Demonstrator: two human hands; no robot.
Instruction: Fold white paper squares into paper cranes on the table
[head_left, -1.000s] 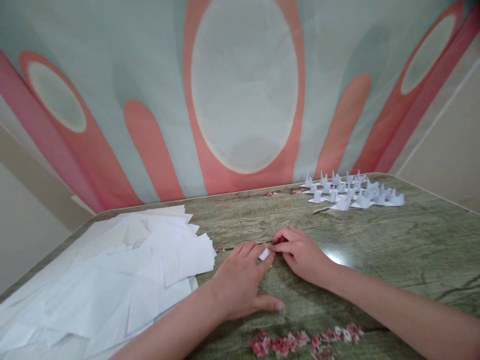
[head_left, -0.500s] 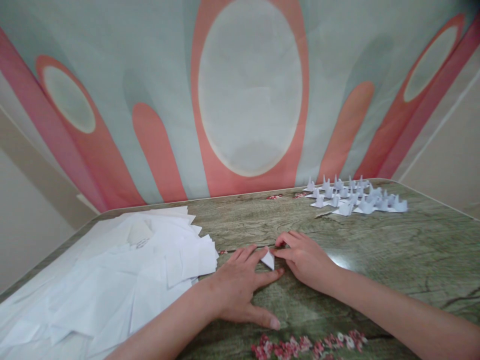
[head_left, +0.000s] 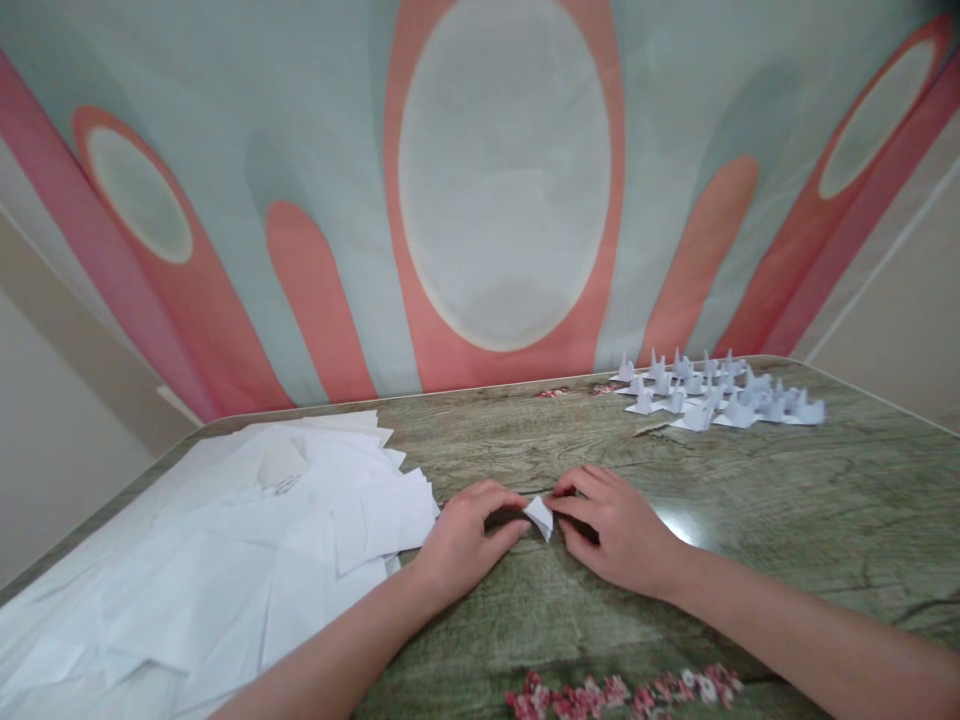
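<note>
Far left, a big loose pile of white paper sheets point(head_left: 225, 560) was spread over the green wood-grain tabletop point(head_left: 787, 500), covering most of that side, with its right edge ending just beside the left hand point(head_left: 461, 540). That hand rested on the table with the fingers curled in, and the fingertips point(head_left: 517, 503) pinched the left side of a small folded white paper piece point(head_left: 540, 516). The paper piece sat right in the middle of the table between both hands, looking slightly lifted at one corner, though I couldn't tell whether it was fully off the surface. The right hand point(head_left: 615, 530) came in from the other side, fingers bent and close together, pinching the right edge of the same piece, so both hands were touching it at once. Farther back on the right, well apart from the hands, a cluster of small folded white paper figures point(head_left: 712, 392) stood near the table's far edge. Along the near edge ran a strip of printed pink flowers point(head_left: 622, 692). Behind it all hung a pale green cloth with salmon-pink ovals point(head_left: 502, 180).
</note>
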